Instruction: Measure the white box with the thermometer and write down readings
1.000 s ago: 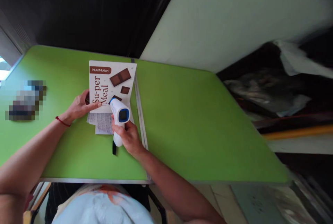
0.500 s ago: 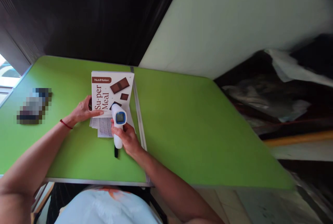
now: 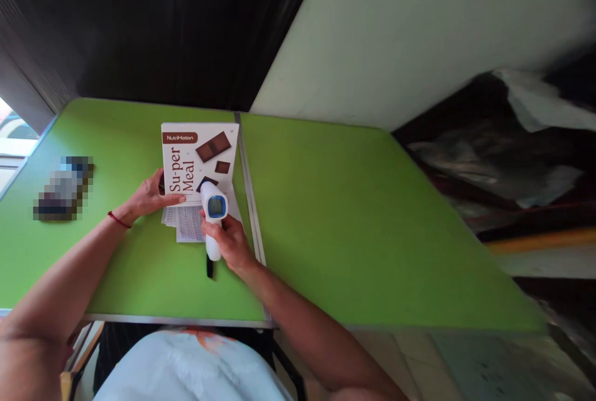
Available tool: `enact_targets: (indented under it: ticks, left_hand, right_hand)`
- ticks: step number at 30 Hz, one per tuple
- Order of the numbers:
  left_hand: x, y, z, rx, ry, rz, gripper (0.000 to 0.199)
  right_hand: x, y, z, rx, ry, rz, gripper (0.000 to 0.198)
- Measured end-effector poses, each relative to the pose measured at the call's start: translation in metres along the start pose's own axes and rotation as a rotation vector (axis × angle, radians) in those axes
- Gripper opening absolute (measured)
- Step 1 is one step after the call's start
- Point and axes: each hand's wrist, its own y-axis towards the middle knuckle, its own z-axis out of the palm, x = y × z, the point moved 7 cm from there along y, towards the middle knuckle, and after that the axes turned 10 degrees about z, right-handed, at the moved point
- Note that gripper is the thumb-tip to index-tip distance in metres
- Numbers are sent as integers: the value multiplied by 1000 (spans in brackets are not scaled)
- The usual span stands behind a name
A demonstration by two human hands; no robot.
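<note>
I note smooth plastic pistol-shaped thermometer [image 3: 214, 247], right fingers [image 3: 216, 232] curled around it; flat printed carton [image 3: 193, 159], part-spread left fingers [image 3: 173, 200] gripping its edge.

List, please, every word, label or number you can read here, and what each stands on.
"NutriMotion": brown label on the white box.
"Su-per Meal": front of that white box.
Infrared thermometer: any digits too small to read.
Printed papers: too small to read.
Pixelated object at left: obscured.
</note>
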Motion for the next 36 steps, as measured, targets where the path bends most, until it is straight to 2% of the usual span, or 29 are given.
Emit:
enact_targets:
  ticks: [12, 18, 36]
  left_hand:
    - [-15, 4, -1, 54, -72, 8, 68]
    - [-13, 5, -3, 79, -60, -8, 78]
    - [-23, 7, 4, 107, -115, 22, 72]
  right_hand:
    - [14, -1, 5, 13, 4, -64, 26]
    - [21, -2, 10, 53, 28, -96, 26]
    - [18, -3, 6, 20, 4, -84, 25]
